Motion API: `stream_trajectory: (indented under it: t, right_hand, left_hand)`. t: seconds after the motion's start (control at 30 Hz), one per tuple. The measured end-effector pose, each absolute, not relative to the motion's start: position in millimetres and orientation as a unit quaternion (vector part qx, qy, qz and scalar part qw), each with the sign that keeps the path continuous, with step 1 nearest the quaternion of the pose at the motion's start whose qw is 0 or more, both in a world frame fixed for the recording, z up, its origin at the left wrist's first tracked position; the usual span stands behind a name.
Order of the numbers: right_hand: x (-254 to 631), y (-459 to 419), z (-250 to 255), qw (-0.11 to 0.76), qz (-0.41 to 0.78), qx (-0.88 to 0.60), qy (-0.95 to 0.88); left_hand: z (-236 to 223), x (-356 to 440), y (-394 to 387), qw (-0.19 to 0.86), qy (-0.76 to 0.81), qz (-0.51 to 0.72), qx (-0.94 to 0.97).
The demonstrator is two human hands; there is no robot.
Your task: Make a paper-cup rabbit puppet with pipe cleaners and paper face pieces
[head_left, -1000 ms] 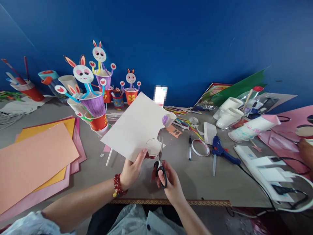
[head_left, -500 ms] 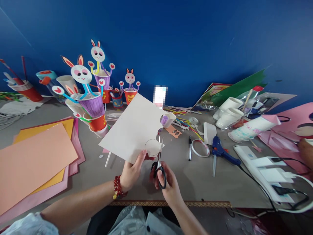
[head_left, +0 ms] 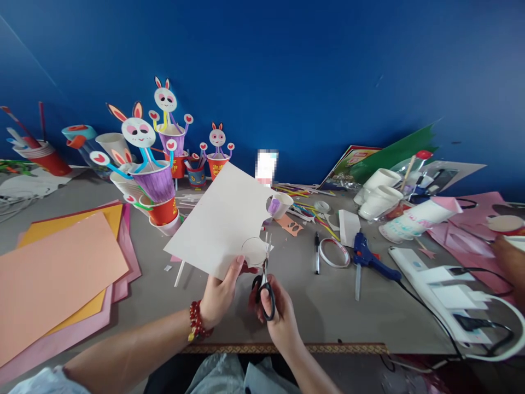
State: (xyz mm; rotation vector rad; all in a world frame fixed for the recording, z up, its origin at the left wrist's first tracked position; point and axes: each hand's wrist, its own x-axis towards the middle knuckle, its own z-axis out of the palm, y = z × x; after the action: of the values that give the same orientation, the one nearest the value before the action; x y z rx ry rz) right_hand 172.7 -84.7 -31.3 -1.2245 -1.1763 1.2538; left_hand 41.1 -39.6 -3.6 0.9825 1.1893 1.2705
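A sheet of white paper (head_left: 223,219) is pinched by its lower edge in my left hand (head_left: 223,290), thumb on top and fingers beneath. Near its right corner a circle (head_left: 254,251) is outlined in dark pen. My right hand (head_left: 276,306) is closed round the black handles of a pair of scissors (head_left: 266,279). Their blades, slightly apart, point up and lie at the right side of the drawn circle. The paper's right edge has a curved notch above that spot. Part of my right hand's fingers is hidden behind the handles.
Bunny cup figures (head_left: 151,175) stand at the back left, above stacked coloured paper (head_left: 61,273). To the right lie a black pen (head_left: 317,253), a tape roll (head_left: 334,253), a blue glue gun (head_left: 371,257) and a power strip (head_left: 430,301). Another person's hand (head_left: 508,262) shows at the far right.
The whole view has shifted slightly, so things sit a little lower. My hands keep the paper and scissors in nearly the same pose. At the far right, the other person's hand has moved into fuller view.
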Motion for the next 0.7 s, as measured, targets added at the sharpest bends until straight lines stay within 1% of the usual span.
stream_trajectory:
  t: [0.3,0.5,0.7]
  right_hand:
    - [170.4,-86.6,-38.8,0.503,0.497,-0.502,-0.498]
    - [170.5,-85.0,-31.0,0.484,0.470,-0.514,-0.530]
    - [178.7,-83.7,-25.2,0.468,0.491,-0.505,-0.533]
  left_hand:
    - [-0.5,42.7,-40.3,0.547,0.491,0.550,0.396]
    - [-1.0,41.8,-40.3,0.539,0.494,0.546,0.409]
    - [0.5,40.1,-36.9,0.569,0.464,0.540,0.412]
